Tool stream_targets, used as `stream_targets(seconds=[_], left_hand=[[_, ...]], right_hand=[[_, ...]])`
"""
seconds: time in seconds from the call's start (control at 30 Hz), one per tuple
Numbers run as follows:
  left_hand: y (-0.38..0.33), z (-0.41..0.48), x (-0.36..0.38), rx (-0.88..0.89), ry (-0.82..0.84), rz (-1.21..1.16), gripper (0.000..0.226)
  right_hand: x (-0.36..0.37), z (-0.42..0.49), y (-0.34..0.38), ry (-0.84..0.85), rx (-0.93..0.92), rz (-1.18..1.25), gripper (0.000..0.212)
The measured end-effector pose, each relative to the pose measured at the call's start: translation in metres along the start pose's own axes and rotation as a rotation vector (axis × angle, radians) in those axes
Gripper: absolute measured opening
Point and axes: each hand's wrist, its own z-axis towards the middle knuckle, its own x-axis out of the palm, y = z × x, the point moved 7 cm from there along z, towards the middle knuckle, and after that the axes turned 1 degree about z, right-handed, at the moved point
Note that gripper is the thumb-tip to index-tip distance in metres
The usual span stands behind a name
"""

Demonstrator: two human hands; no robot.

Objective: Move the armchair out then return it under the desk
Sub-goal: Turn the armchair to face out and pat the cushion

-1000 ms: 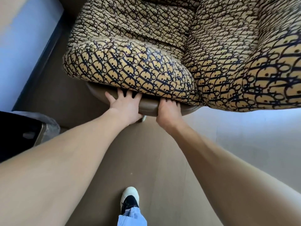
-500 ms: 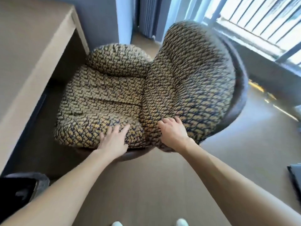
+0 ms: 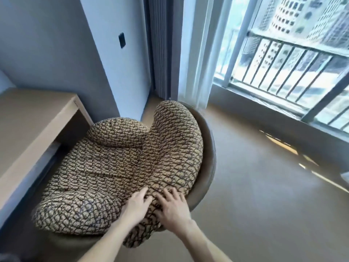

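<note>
The armchair (image 3: 105, 167) has a tan cushion with a dark pattern, set in a brown round shell. It stands on the floor with its left side tucked under the edge of the beige desk (image 3: 37, 120). The backrest faces right, toward the window. My left hand (image 3: 137, 205) lies flat on the cushion where the near armrest meets the backrest, fingers spread. My right hand (image 3: 173, 208) rests just beside it on the lower backrest, fingers also apart. Neither hand closes around anything.
A blue-grey wall (image 3: 56, 53) with a small black plate (image 3: 122, 40) rises behind the desk. Grey and white curtains (image 3: 170, 53) hang in the corner. A floor-level window with a metal railing (image 3: 283, 59) runs along the right. Open tan floor (image 3: 264, 195) lies right of the chair.
My view rose from close under the chair to above it. Both hands left the brown base rim and now lie flat on the cushion, closer together. The chair sits nearer the desk.
</note>
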Motion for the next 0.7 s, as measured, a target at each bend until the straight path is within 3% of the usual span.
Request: stream_targets(seconds=[0.1, 0.3, 0.43, 0.6, 0.7], left_hand=[[-0.04, 0.013, -0.009, -0.076, -0.033, -0.004, 0.058], [-0.111, 0.071, -0.001, -0.151, -0.043, -0.042, 0.061], [-0.164, 0.131, 0.019, -0.177, -0.073, -0.054, 0.064], [-0.207, 0.218, 0.031, -0.402, -0.142, -0.073, 0.076], [-0.221, 0.245, 0.03, -0.506, -0.204, -0.112, 0.082]], right_hand=[[-0.03, 0.007, -0.029, 0.087, -0.101, -0.04, 0.059], [-0.1, 0.048, -0.147, 0.038, -0.047, -0.095, 0.055], [-0.132, 0.092, -0.215, 0.091, -0.028, -0.138, 0.055], [-0.168, 0.164, -0.288, 0.123, -0.094, -0.242, 0.049], [-0.196, 0.206, -0.318, 0.192, -0.165, -0.301, 0.056]])
